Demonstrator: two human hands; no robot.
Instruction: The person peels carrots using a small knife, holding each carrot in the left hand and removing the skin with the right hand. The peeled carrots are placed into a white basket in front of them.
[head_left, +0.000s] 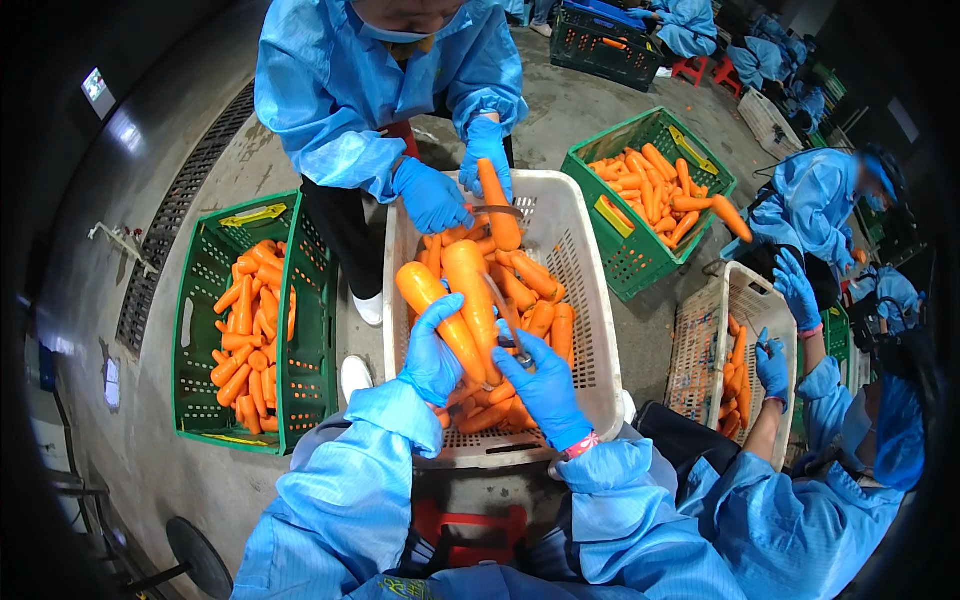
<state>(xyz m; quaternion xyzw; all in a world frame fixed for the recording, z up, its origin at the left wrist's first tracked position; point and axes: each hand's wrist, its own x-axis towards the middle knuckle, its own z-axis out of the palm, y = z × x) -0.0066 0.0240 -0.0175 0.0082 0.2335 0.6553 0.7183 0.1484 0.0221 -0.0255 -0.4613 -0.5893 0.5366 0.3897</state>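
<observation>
the left hand (432, 352) grips at least one of two large carrots (466, 290) over one white crate (592, 340); the right hand (548, 394), just beside it, pinches one thin-bladed tool (521, 350). one green crate (312, 350) stands left of the left hand.

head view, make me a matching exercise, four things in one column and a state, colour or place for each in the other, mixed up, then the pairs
1. left hand
2. right hand
3. middle basket
4. leftmost crate

a. gripping a tool
b. green, with yellow handles
c. holding carrots
d. off-white, below both hands

Pairs: 1-c, 2-a, 3-d, 4-b
</observation>
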